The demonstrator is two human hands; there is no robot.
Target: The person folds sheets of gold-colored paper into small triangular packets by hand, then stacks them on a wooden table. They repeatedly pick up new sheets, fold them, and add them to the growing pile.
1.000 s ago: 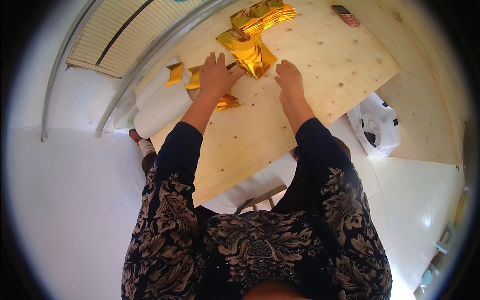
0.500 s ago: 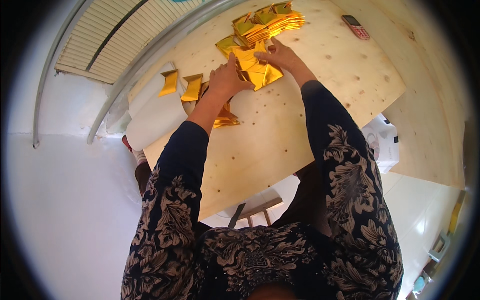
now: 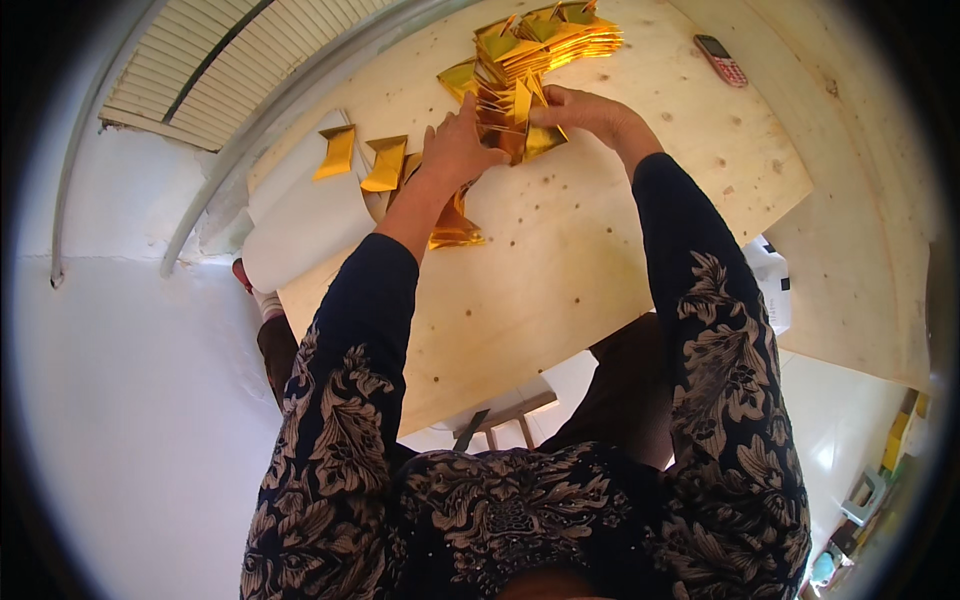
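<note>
A bunch of folded gold papers (image 3: 503, 136) lies on the plywood board between my hands. My left hand (image 3: 457, 148) braces its left side, fingers at the far end and thumb at the near end. At the right side, my right hand (image 3: 592, 112) pinches the edge of a gold folded piece (image 3: 545, 142) between thumb and fingers. Just beyond is a larger stack of folded gold papers (image 3: 560, 42), fanned in a row. Behind my left wrist, more gold pieces (image 3: 455, 228) are partly hidden by my forearm.
Two single gold pieces (image 3: 384, 165) sit left of my hand near a white sheet (image 3: 310, 215) curving over the board's left edge. A red and black keypad phone (image 3: 722, 62) rests at the far right of the plywood board (image 3: 520, 310). A white bag (image 3: 772, 285) stands below its right edge.
My right hand has shifted right and toward me, tilting the gold pieces up so their edges show. My left hand stays at the bunch's left side. The whole view has shifted slightly.
</note>
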